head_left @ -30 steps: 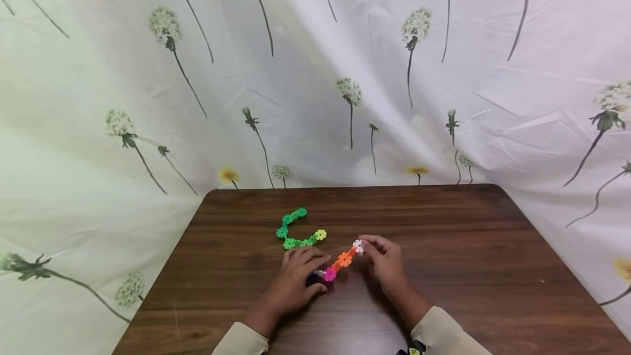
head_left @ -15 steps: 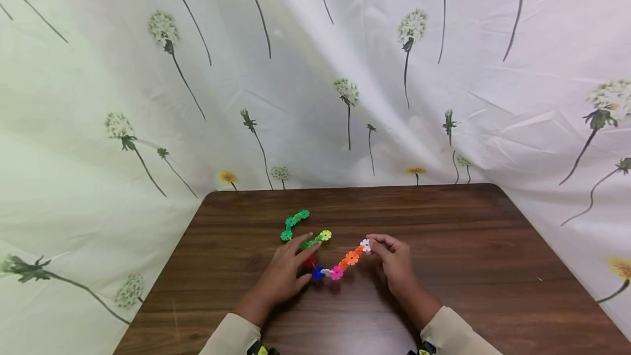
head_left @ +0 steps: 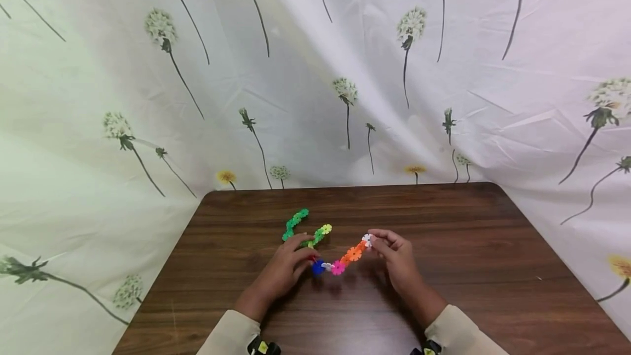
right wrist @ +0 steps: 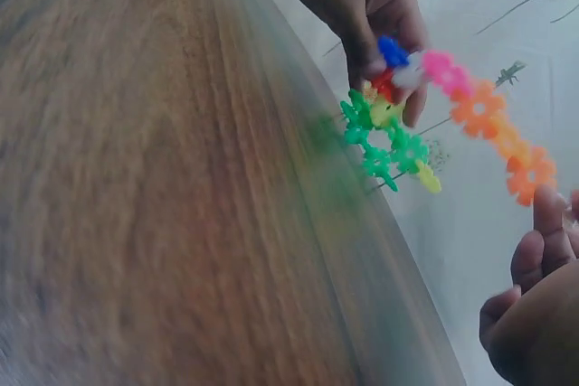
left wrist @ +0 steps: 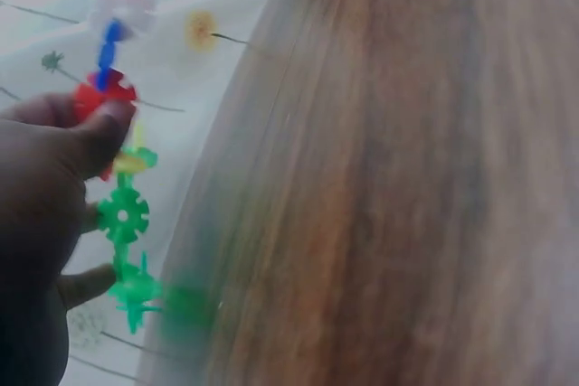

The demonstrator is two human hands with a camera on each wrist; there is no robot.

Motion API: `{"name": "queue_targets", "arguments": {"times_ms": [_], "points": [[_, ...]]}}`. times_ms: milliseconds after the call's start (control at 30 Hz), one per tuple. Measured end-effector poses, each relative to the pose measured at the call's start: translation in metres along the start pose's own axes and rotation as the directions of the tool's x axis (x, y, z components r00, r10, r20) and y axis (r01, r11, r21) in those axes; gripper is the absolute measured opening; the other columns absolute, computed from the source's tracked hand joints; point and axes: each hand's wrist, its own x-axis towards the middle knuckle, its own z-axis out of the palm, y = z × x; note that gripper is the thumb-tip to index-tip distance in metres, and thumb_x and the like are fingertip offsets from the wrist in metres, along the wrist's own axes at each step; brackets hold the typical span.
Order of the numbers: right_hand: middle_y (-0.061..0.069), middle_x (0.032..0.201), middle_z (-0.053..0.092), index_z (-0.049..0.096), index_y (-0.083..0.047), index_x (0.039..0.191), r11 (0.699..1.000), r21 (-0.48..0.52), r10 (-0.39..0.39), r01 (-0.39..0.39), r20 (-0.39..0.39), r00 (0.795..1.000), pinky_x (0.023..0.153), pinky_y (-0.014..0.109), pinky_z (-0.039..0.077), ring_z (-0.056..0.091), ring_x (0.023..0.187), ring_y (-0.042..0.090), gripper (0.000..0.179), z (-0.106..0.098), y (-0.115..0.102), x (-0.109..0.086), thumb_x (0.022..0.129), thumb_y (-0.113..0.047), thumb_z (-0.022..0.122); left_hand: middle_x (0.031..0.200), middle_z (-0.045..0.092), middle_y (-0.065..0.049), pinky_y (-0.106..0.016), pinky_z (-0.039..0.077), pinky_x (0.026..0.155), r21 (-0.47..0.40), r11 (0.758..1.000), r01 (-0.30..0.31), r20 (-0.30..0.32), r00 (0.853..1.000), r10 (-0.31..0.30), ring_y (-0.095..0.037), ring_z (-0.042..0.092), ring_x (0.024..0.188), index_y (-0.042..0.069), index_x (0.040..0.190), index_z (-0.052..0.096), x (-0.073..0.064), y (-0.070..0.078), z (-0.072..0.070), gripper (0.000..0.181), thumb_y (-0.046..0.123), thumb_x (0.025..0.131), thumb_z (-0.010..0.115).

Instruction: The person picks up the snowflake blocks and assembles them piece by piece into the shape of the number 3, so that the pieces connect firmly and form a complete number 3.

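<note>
A chain of flower-shaped interlocking plastic discs [head_left: 354, 254] stretches between my two hands, with orange, pink, white, blue and red pieces. My left hand [head_left: 278, 270] pinches the red disc [left wrist: 107, 97] between thumb and finger, beside the blue disc [head_left: 318, 267]. At the other end, my right hand [head_left: 396, 259] pinches the white disc [head_left: 367, 240]. Curving behind the left hand are green discs [head_left: 296, 222] ending in a yellow one [head_left: 326, 229]. Left-hand fingers hide part of this green stretch in the head view, and I cannot tell whether it joins the red disc.
Under the hands lies a brown wood-grain table [head_left: 443, 223]. A pale cloth [head_left: 305, 70] printed with dandelions hangs behind it and at both sides. Dark bands with yellow-green parts [head_left: 263, 347] sit at both wrists.
My left hand moved left along the chain, uncovering the blue disc, and now pinches the red one. The right hand shifted slightly right with the white end. The green curve changed shape.
</note>
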Motion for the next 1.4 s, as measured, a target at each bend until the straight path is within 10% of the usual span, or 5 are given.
{"name": "queue_targets", "arguments": {"times_ms": [533, 933, 1067, 1267, 1400], "points": [[-0.004, 0.094, 0.076, 0.064, -0.011, 0.138, 0.975, 0.096, -0.220, 0.201, 0.256, 0.941, 0.079, 0.020, 0.056, 0.070, 0.089, 0.007, 0.031, -0.017, -0.010, 0.001, 0.120, -0.017, 0.040, 0.145, 0.068, -0.016, -0.038, 0.063, 0.103, -0.417, 0.909, 0.017, -0.136, 0.987, -0.081, -0.032, 0.068, 0.133, 0.011, 0.123, 0.072, 0.020, 0.031, -0.027, 0.027, -0.007, 0.105, 0.063], [-0.003, 0.104, 0.071, 0.067, 0.003, 0.133, 0.951, -0.171, -0.243, 0.257, 0.097, 0.965, 0.079, 0.019, 0.056, 0.065, 0.091, 0.009, 0.025, -0.008, -0.020, -0.004, 0.110, -0.005, 0.063, 0.150, 0.063, -0.029, -0.037, 0.063, 0.103, -0.817, 0.553, 0.164, 0.041, 0.973, -0.228, -0.006, 0.069, 0.127, -0.001, 0.146, 0.059, 0.031, 0.057, -0.037, 0.037, 0.021, 0.117, 0.049], [0.002, 0.107, 0.067, 0.067, 0.006, 0.133, 0.832, -0.306, -0.444, 0.463, 0.134, 0.886, 0.076, 0.021, 0.053, 0.062, 0.091, 0.010, 0.030, -0.002, -0.023, -0.011, 0.103, 0.006, 0.068, 0.155, 0.063, -0.020, -0.036, 0.060, 0.108, -0.861, 0.461, 0.215, 0.087, 0.955, -0.282, -0.012, 0.065, 0.138, 0.005, 0.147, 0.060, 0.034, 0.063, -0.034, 0.038, 0.026, 0.117, 0.049], [0.021, 0.118, 0.064, 0.067, 0.006, 0.135, 0.469, -0.464, -0.740, 0.751, 0.259, 0.621, 0.089, 0.027, 0.052, 0.062, 0.104, 0.023, 0.040, 0.013, -0.022, -0.020, 0.097, -0.001, 0.078, 0.154, 0.061, -0.022, -0.043, 0.062, 0.105, -0.929, 0.261, 0.262, 0.162, 0.922, -0.352, -0.016, 0.067, 0.137, -0.001, 0.148, 0.054, 0.039, 0.077, -0.025, 0.044, 0.030, 0.117, 0.051], [0.026, 0.129, 0.061, 0.068, 0.005, 0.135, 0.357, -0.530, -0.763, 0.769, 0.310, 0.567, 0.101, 0.019, 0.049, 0.061, 0.117, 0.031, 0.051, 0.020, -0.020, -0.028, 0.107, -0.037, 0.073, 0.150, 0.064, -0.018, -0.054, 0.062, 0.102, -0.940, 0.185, 0.287, 0.194, 0.894, -0.405, -0.020, 0.067, 0.137, -0.001, 0.148, 0.054, 0.042, 0.088, -0.018, 0.045, 0.031, 0.115, 0.054]]}}
